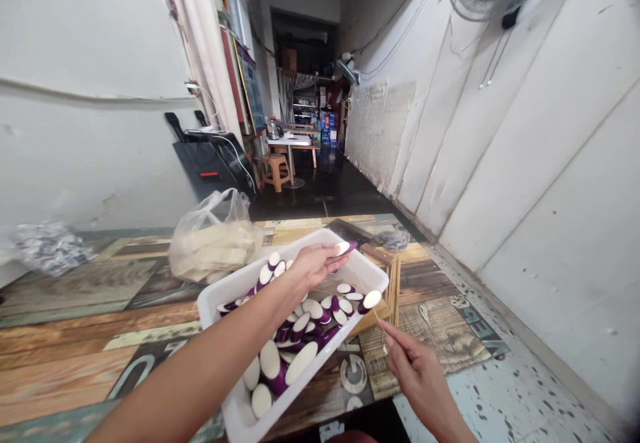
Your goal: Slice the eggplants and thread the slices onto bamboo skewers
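Observation:
A white plastic tub (213, 303) on the table holds several slices of purple-skinned, white-fleshed eggplant (274, 359). My left hand (313, 263) reaches over the tub's far side, its fingers closed on one eggplant slice (344, 248). My right hand (413, 366) is at the tub's right edge and pinches a thin bamboo skewer (379, 321). Another slice (371, 300) sits at the skewer's far end.
A clear plastic bag of pale pieces (215, 239) lies behind the tub. Crumpled foil (50, 246) lies at the far left. A wooden rack (385, 263) stands right of the tub. The white wall (525, 163) runs close on the right. A stool (277, 169) and table stand down the corridor.

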Demonstrator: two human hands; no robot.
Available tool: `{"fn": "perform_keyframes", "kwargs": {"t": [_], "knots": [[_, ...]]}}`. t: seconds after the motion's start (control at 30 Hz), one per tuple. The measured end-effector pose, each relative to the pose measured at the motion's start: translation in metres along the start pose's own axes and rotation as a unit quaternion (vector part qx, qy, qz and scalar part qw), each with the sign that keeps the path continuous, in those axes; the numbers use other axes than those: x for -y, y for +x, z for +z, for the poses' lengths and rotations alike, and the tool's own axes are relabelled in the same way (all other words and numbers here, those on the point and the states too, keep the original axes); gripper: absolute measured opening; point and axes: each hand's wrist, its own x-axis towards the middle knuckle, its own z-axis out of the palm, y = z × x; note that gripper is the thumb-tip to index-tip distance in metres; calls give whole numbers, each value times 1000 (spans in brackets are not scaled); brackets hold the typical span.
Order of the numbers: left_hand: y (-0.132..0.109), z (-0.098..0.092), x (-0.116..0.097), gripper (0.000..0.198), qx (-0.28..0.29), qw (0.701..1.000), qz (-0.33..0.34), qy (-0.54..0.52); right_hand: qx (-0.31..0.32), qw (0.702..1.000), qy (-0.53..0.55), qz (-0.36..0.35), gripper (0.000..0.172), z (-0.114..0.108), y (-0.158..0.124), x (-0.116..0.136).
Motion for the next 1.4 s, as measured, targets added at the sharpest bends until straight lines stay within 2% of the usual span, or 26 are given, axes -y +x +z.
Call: {"fn": "perform_keyframes", "kwargs": {"t": [0.23,0.47,0.7,0.8,0.87,0.97,1.03,1.13,1.27,1.33,1.4], "knots": [[-5,2,4,10,25,1000,2,0,-8,1000,18,6,50,1,1,-2],[-11,6,7,11,28,999,12,11,-24,998,55,2,51,6,5,-2],[-32,20,20,9,45,995,-23,87,-54,998,34,-26,49,11,29,10],[-31,19,22,2,59,991,6,121,-67,997,31,-33,48,9,40,12],[-22,13,21,8,50,985,53,158,-70,996,36,-34,48,6,43,11],[-4,-3,23,9,12,949,145,281,-76,996,47,-24,51,1,40,10],[5,-12,29,11,29,904,191,381,-77,995,54,-22,52,-1,36,9],[10,-19,43,17,64,849,209,482,-78,995,53,-29,51,-4,31,6],[11,-18,53,20,84,813,218,533,-80,994,62,-31,52,-8,27,3],[12,-15,48,15,92,829,203,514,-76,995,65,-28,51,-10,24,3],[14,-12,38,7,74,888,154,426,-62,996,54,-27,49,-11,19,3]]}}
